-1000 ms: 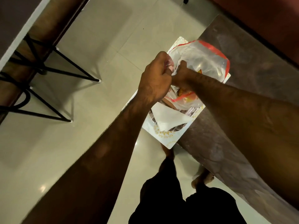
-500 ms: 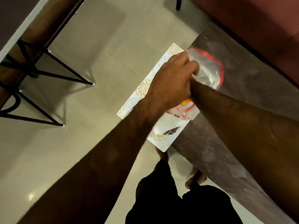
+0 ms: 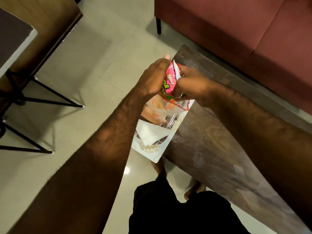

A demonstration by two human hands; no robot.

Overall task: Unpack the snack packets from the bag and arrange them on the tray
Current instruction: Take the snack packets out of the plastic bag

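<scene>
A pink snack packet (image 3: 169, 81) with yellow lettering is gripped in my left hand (image 3: 152, 78), partly lifted above the mouth of the clear plastic bag (image 3: 170, 112) with a red strip. My right hand (image 3: 190, 85) pinches the bag's rim beside the packet. The bag lies on a white tray (image 3: 152, 151) with gold floral print, which overhangs the table's left edge. More orange and dark packets show through the bag. A white folded packet (image 3: 150, 134) lies on the tray under the bag.
The dark wooden table (image 3: 211, 141) runs from the centre to the lower right. A maroon sofa (image 3: 244, 31) stands behind it. Black metal-legged furniture (image 3: 33, 98) stands on the tiled floor at the left. My legs and feet are below the tray.
My left hand, which was reaching into the bag, has come up holding the pink packet. My right hand has shifted to the bag's rim. The camera view has tilted up.
</scene>
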